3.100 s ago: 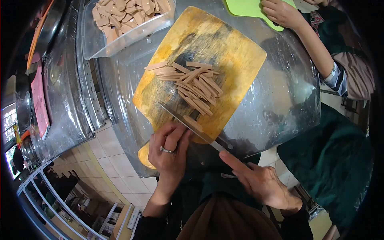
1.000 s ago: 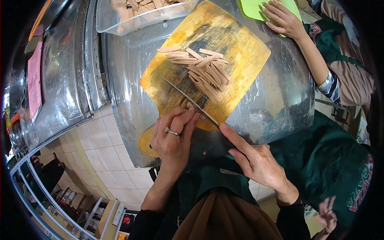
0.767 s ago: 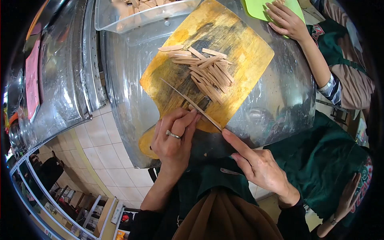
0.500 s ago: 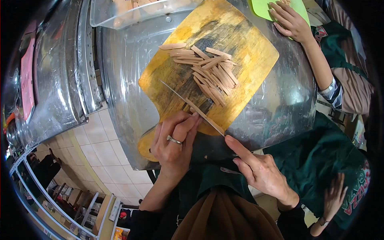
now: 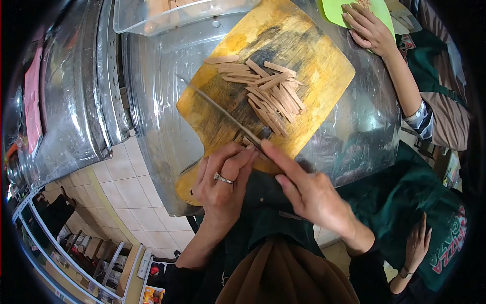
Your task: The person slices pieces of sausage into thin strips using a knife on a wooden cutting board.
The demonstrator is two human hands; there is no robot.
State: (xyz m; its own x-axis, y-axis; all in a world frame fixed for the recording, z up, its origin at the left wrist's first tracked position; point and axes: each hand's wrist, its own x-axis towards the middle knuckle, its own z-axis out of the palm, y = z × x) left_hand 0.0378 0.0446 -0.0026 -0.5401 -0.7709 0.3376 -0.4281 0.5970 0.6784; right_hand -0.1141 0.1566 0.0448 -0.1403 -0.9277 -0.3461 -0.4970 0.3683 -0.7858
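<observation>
A yellow, dark-stained wooden board [image 5: 324, 66] lies at an angle, with a pile of pale brown strips [image 5: 276, 96] on its middle. My right hand [image 5: 316, 195] holds a long knife [image 5: 223, 111], its index finger stretched along the blade and the handle hidden in the palm. The blade points to the upper left, its tip past the board's left edge. Close beside the blade, my left hand [image 5: 223, 177], with a ring on one finger, pinches a small brown piece [image 5: 246, 142] against the board's lower part.
A clear plastic container [image 5: 187, 15] with brown pieces stands at the top left. A co-worker's hand [image 5: 369, 30] rests on a green board [image 5: 331, 12] at the top right. Another hand [image 5: 417, 245] of a person lies against a dark green apron at the lower right.
My right hand and the knife have moved up and to the left, bringing the tip beyond the board's edge. My left hand has barely moved.
</observation>
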